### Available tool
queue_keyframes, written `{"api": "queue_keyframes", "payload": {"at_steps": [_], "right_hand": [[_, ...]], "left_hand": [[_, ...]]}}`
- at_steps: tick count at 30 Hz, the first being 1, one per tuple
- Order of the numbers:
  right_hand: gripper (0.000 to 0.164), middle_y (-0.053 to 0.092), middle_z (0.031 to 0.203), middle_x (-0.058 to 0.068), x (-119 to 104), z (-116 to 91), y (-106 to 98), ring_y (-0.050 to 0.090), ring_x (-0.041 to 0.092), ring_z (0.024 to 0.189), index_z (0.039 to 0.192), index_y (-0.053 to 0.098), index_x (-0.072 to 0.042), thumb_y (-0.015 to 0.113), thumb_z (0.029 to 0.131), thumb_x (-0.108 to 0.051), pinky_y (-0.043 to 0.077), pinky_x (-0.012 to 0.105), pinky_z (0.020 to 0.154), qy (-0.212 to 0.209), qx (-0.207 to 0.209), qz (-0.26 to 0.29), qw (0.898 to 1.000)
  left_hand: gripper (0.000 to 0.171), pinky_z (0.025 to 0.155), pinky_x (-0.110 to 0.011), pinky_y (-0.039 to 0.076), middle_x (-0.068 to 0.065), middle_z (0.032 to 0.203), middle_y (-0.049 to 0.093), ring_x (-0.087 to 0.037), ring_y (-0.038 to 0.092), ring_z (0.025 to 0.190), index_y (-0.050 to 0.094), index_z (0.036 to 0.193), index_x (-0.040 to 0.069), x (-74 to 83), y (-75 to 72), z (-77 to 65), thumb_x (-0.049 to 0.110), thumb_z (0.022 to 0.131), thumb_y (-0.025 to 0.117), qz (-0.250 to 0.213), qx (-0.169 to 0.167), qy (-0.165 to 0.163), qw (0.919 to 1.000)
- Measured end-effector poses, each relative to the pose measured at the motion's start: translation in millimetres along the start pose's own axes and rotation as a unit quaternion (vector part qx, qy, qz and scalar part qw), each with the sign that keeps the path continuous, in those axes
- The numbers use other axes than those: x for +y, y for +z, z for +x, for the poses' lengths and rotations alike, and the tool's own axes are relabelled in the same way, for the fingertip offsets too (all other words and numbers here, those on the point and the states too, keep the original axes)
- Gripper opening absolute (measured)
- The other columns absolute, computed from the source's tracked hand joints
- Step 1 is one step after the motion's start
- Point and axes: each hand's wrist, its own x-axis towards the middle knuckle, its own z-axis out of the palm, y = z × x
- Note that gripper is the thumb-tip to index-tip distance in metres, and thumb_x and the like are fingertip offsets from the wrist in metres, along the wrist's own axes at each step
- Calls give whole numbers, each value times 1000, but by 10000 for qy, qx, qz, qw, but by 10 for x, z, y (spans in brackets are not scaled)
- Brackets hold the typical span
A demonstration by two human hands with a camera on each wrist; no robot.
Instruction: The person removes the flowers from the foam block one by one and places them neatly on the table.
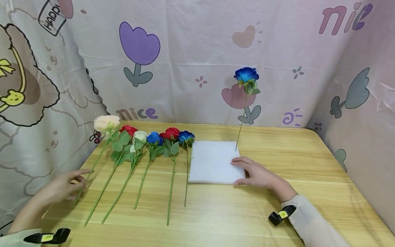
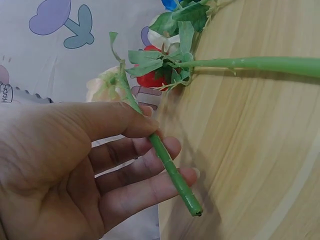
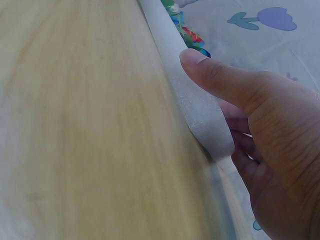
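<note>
My left hand (image 1: 66, 187) pinches the stem of a cream rose (image 1: 107, 123) between thumb and fingers at the left end of a row of roses. In the left wrist view the green stem (image 2: 172, 172) crosses the fingers, its cut end pointing down past them. My right hand (image 1: 254, 173) grips the right side of a white foam block (image 1: 213, 163), thumb at the front corner, fingers along the side. A blue rose (image 1: 246, 75) stands upright at the block's back right corner. The right wrist view shows the thumb against the foam's front edge (image 3: 187, 95).
Between the left hand and the block lie a red rose (image 1: 128, 130), a white rose (image 1: 140, 136), a blue rose (image 1: 154, 138), another red rose (image 1: 170, 133) and a darker blue rose (image 1: 186, 137), stems toward me. A printed curtain (image 1: 191, 41) hangs behind the wooden table (image 1: 216, 216).
</note>
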Motion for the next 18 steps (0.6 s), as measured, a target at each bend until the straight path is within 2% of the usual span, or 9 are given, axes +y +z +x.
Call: {"api": "queue_keyframes", "payload": {"at_steps": [11,18], "right_hand": [[80,43,148,4,14,7,10,37,26,137,141,51,-6,73,82,-55,32,44,111,-32,-8,-3,10000],[81,43,147,4,19,7,9,37,26,137,141,51,-6,73,81,-55,32,44,111,-35,11,-23,10000]], "left_hand": [[54,52,-32,53,-14,99,57,-14,53,61,27,143,-18,-34,-13,-25,8,102,50,-107,-325,-292,9990],[56,52,-32,53,-13,97,55,-14,54,64,25,143,-18,-47,-9,-36,7,100,51,-319,-486,-312,9978]]}}
